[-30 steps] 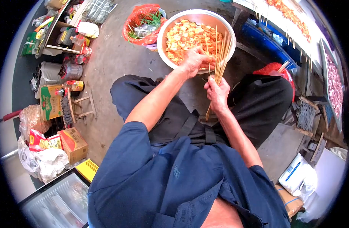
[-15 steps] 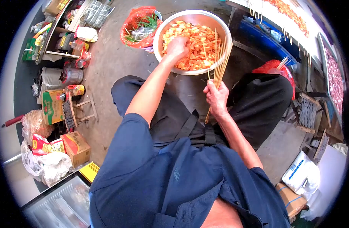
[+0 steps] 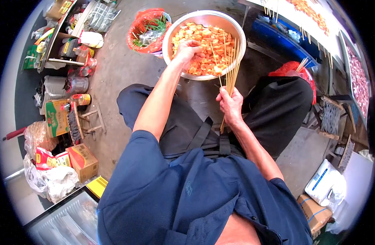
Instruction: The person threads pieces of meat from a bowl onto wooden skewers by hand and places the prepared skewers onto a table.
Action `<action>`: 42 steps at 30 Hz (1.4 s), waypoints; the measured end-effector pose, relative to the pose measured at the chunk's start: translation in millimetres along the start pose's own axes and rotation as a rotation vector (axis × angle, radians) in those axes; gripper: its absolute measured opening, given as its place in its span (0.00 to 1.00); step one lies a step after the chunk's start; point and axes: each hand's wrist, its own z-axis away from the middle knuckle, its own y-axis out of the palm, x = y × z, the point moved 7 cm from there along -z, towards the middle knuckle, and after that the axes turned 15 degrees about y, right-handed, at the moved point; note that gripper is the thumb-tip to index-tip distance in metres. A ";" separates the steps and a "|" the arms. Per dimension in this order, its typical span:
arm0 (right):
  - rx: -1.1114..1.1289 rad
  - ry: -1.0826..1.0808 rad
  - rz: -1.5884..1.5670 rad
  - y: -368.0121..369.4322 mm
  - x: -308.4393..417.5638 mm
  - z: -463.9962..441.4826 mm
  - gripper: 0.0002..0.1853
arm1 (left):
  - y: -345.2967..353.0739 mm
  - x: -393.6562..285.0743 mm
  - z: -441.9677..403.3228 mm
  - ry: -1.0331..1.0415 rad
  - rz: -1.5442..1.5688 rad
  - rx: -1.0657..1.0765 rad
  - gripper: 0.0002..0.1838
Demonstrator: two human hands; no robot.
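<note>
**Two hands, one bundle of skewers [image 3: 232,75], one metal bowl [image 3: 212,19]**

The right hand [image 3: 231,102] is closed around the bundle's lower part; its overlapping sticks defy an exact count. One stick splays away to the left. The left hand [image 3: 188,52] has its fingers curled over the orange pieces [image 3: 203,34] in the bowl; whether it grips one cannot be told. The pieces are too many to count.

Beside the bowl stands one bucket lined with a red bag [image 3: 135,32], holding green stalks [image 3: 158,23]. A grey, stained floor [image 3: 110,77] spreads around; on the left are one small wooden stool [image 3: 93,118] and two printed cartons [image 3: 83,161], on the right one brown carton [image 3: 314,210].

The bundle's long axis runs away from the lap, fanning upward and slightly right, its far ends in front of the bowl's right side.
</note>
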 end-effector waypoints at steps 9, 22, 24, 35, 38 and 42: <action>0.019 -0.003 0.040 3.8 -7.3 1.2 0.05 | 10.7 -12.7 9.4 0.086 0.230 0.035 0.09; 0.018 -0.007 0.071 6.1 -9.4 1.7 0.05 | 15.6 -14.6 9.2 0.113 0.241 0.030 0.09; 0.019 0.003 0.076 6.7 -8.8 3.3 0.05 | 4.8 -8.3 3.6 0.114 0.289 -0.046 0.09; 0.028 -0.004 0.103 8.7 -10.4 3.5 0.05 | 13.3 -9.0 10.0 0.000 0.461 -0.003 0.11; 0.029 -0.016 0.138 11.0 -9.8 5.0 0.05 | 18.6 -7.5 12.6 -0.033 0.382 0.052 0.15; 0.026 -0.034 0.167 10.7 -12.7 2.9 0.05 | 24.3 -1.7 9.3 -0.035 0.561 0.144 0.19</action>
